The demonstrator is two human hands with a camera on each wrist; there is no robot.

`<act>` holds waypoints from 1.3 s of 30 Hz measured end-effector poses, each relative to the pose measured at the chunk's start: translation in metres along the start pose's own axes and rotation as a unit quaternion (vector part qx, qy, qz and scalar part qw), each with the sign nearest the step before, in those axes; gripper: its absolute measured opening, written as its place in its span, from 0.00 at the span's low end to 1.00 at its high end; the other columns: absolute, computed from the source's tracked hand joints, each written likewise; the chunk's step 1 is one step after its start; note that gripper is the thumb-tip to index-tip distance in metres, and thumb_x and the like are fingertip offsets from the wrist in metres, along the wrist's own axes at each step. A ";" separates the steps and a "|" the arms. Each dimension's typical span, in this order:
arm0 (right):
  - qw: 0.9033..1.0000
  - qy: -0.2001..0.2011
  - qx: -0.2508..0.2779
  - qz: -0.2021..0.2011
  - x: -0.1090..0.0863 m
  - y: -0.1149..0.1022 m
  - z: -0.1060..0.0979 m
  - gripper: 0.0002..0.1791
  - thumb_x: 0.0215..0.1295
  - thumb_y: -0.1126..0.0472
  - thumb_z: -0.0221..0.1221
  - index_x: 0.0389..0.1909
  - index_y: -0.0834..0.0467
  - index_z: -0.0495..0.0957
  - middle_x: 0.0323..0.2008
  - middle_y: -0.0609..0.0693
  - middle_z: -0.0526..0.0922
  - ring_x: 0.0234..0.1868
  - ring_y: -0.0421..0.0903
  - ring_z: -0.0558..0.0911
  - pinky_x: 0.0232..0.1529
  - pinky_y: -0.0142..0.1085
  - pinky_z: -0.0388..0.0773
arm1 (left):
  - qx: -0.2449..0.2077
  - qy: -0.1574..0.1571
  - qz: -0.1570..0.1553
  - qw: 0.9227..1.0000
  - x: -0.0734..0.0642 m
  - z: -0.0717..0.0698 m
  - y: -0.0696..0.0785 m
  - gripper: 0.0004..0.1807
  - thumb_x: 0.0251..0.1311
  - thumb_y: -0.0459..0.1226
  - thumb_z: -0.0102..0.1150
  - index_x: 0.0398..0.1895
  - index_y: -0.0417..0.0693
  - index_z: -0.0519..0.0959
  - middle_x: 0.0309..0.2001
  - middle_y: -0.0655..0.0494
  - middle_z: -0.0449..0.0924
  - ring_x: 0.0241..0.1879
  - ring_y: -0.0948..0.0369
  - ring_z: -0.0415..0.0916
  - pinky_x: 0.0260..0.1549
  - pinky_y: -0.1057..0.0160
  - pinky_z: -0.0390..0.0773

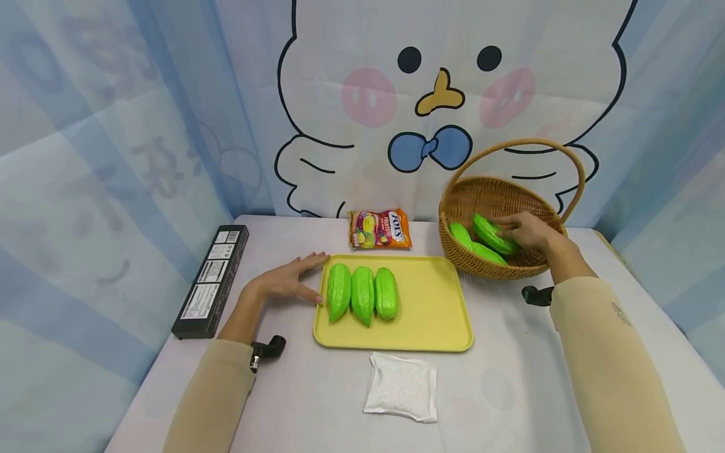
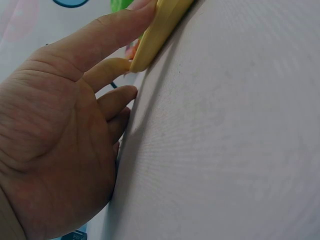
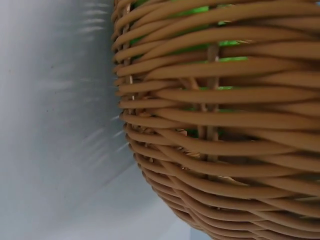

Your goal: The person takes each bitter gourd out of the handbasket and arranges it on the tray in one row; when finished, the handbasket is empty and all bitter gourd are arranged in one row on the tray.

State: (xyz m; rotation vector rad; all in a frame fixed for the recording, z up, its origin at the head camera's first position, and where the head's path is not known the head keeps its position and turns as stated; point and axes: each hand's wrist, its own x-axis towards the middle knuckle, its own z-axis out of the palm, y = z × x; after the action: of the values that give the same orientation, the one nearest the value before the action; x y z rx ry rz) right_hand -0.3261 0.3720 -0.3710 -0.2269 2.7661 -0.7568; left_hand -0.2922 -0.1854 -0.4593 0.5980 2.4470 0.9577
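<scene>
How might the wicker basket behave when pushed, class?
The wicker basket is probably light for its size, since gaps show in its weave. Its rounded side suggests it could rock, and the green fruit inside might shift.

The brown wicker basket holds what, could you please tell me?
Inside the basket, three glossy green oblong pieces show, the right hand touching one; what lies beneath them and the hand is covered.

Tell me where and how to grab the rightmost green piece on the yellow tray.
Probably best pinched across the middle of the rightmost green piece, coming from above and slightly right. It lies lengthwise, pointing away from the person; bare yellow tray leaves room on its right, while its neighbour crowds its left.
</scene>
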 end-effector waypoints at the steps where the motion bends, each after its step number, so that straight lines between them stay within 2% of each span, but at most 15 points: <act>1: 1.000 0.002 0.003 -0.001 0.000 -0.001 0.000 0.29 0.81 0.59 0.52 0.78 0.61 0.62 0.66 0.76 0.74 0.59 0.62 0.78 0.53 0.46 0.80 | 0.000 0.000 0.000 1.000 0.000 0.000 0.000 0.62 0.48 0.55 0.81 0.84 0.62 0.54 0.86 0.55 0.42 0.85 0.46 0.29 0.82 0.37 0.28; 4: 1.000 0.009 0.015 -0.008 -0.001 -0.004 0.000 0.29 0.81 0.58 0.53 0.78 0.61 0.64 0.63 0.75 0.76 0.50 0.57 0.79 0.44 0.40 0.79 | 0.002 0.001 -0.002 1.000 0.000 0.000 -0.001 0.62 0.48 0.55 0.81 0.84 0.63 0.54 0.86 0.56 0.42 0.85 0.46 0.29 0.82 0.37 0.29; 8: 0.999 0.031 0.031 -0.011 -0.003 -0.013 -0.003 0.29 0.80 0.56 0.56 0.77 0.57 0.67 0.50 0.67 0.79 0.36 0.49 0.75 0.31 0.36 0.75 | 0.003 0.002 0.000 1.000 0.001 0.001 -0.002 0.61 0.48 0.55 0.80 0.84 0.64 0.54 0.86 0.56 0.42 0.85 0.46 0.29 0.82 0.36 0.29; 10: 0.998 0.045 0.037 -0.011 -0.005 -0.019 -0.004 0.29 0.79 0.55 0.57 0.77 0.55 0.67 0.47 0.64 0.79 0.33 0.47 0.75 0.29 0.35 0.76 | 0.002 0.002 0.001 1.000 0.001 0.001 -0.002 0.61 0.49 0.55 0.80 0.84 0.64 0.54 0.86 0.57 0.42 0.85 0.47 0.29 0.82 0.36 0.30; 13: 0.997 0.059 0.049 -0.012 -0.009 -0.027 -0.005 0.30 0.79 0.53 0.57 0.78 0.52 0.66 0.48 0.63 0.79 0.35 0.47 0.78 0.30 0.33 0.80 | -0.001 0.002 0.002 1.000 0.001 0.001 -0.002 0.61 0.49 0.54 0.80 0.84 0.63 0.54 0.86 0.57 0.43 0.85 0.48 0.29 0.82 0.37 0.29; 18: 0.993 0.076 0.080 -0.026 -0.019 -0.038 -0.003 0.31 0.79 0.51 0.56 0.79 0.48 0.65 0.58 0.66 0.77 0.45 0.49 0.83 0.38 0.29 0.86 | -0.005 0.001 0.002 1.000 0.001 0.002 -0.001 0.61 0.48 0.54 0.81 0.84 0.63 0.55 0.86 0.56 0.43 0.86 0.49 0.30 0.82 0.39 0.28; 22: 0.988 0.097 0.113 -0.046 -0.028 -0.046 -0.001 0.32 0.79 0.48 0.57 0.79 0.47 0.64 0.62 0.66 0.77 0.46 0.41 0.84 0.41 0.28 0.88 | -0.004 0.001 0.000 1.000 0.001 0.001 -0.001 0.61 0.48 0.54 0.81 0.84 0.62 0.54 0.86 0.56 0.43 0.86 0.49 0.30 0.83 0.40 0.28; 28: 0.980 0.122 0.138 -0.074 -0.041 -0.055 0.003 0.32 0.79 0.47 0.56 0.79 0.48 0.64 0.64 0.64 0.78 0.44 0.31 0.81 0.40 0.27 0.86 | -0.001 0.000 0.001 1.000 0.001 0.001 -0.001 0.62 0.48 0.54 0.81 0.84 0.62 0.54 0.86 0.56 0.43 0.85 0.48 0.30 0.82 0.39 0.29; 35: 0.970 0.132 0.183 -0.093 -0.058 -0.071 0.009 0.30 0.79 0.50 0.56 0.79 0.44 0.65 0.63 0.61 0.78 0.46 0.31 0.83 0.44 0.26 0.87 | 0.002 0.000 0.005 1.000 0.001 0.001 0.000 0.62 0.48 0.54 0.81 0.85 0.60 0.54 0.86 0.56 0.43 0.86 0.50 0.31 0.83 0.41 0.28; 39: 0.966 0.140 0.188 -0.108 -0.068 -0.080 0.015 0.29 0.79 0.52 0.57 0.78 0.44 0.67 0.65 0.59 0.78 0.46 0.34 0.82 0.42 0.27 0.87 | 0.004 0.001 0.009 1.000 0.002 0.000 -0.001 0.61 0.49 0.54 0.81 0.84 0.60 0.54 0.86 0.55 0.44 0.86 0.51 0.31 0.83 0.42 0.28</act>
State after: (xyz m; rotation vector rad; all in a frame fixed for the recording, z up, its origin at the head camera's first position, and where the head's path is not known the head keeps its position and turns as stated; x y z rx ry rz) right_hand -0.2509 0.3117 -0.3277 -0.3716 2.8044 -1.4504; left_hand -0.2937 -0.1848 -0.4608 0.6228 2.4520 0.9558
